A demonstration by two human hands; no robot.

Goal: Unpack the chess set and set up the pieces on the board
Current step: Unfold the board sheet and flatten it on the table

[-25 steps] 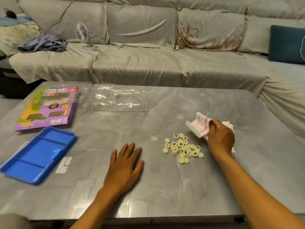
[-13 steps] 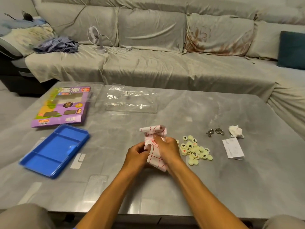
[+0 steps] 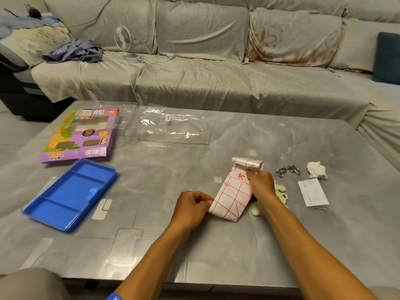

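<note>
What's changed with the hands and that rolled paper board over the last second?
The left hand, flat on the table a second ago, now pinches the near end of the white red-gridded paper board. The right hand brought it over from the right and is unrolling it. The cream round pieces and blue plastic tray haven't moved.

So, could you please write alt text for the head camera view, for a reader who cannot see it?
Two bare hands unroll a white paper chess board with red grid lines on a grey table: left hand pinches the near edge, right hand holds the rolled end. Pale round chess pieces lie beside it.
</note>
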